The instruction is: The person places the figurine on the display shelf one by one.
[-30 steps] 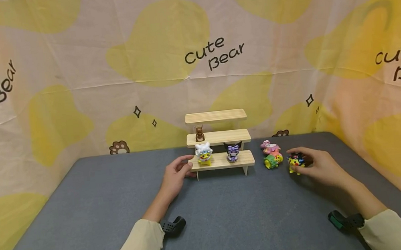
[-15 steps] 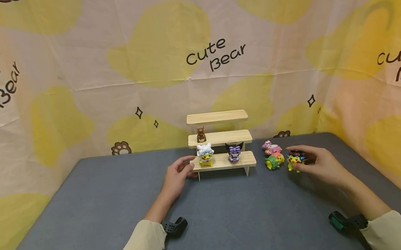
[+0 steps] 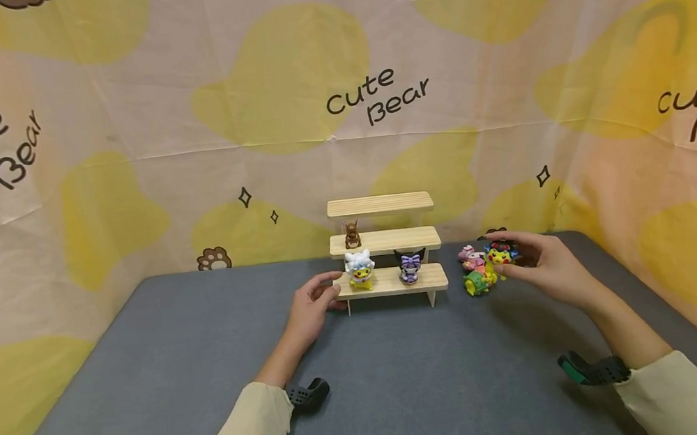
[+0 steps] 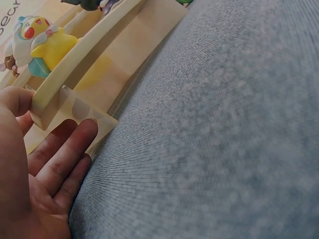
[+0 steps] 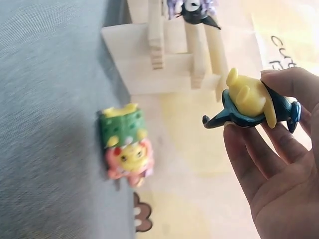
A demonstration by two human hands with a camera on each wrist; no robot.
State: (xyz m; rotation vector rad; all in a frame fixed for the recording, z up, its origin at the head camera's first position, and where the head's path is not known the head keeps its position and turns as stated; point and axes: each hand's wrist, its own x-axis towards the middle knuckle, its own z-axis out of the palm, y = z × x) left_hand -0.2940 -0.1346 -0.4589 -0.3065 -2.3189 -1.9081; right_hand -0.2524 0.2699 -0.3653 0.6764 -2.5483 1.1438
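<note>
My left hand (image 3: pixel 309 307) grips the left end of the lowest tier of a light wooden three-tier display stand (image 3: pixel 386 282); in the left wrist view its other fingers (image 4: pixel 70 157) lie under the board beside the leg. My right hand (image 3: pixel 551 264) pinches a yellow Pikachu figurine (image 5: pixel 249 97) with a dark blue costume between thumb and fingers, raised above the table. On the lowest tier stand a yellow figurine with a white hood (image 3: pixel 360 271) and a purple-black figurine (image 3: pixel 410 266). A small brown figurine (image 3: pixel 351 235) sits on the middle tier.
Right of the stand, a green-and-yellow figurine (image 3: pixel 478 282) and a pink figurine (image 3: pixel 471 258) are together on the grey table (image 3: pixel 403 394). A printed curtain (image 3: pixel 274 98) hangs behind the table.
My right hand has lifted the Pikachu figurine off the table and moved it up and slightly left, overlapping the other figurines in the head view. My left hand stays at the stand.
</note>
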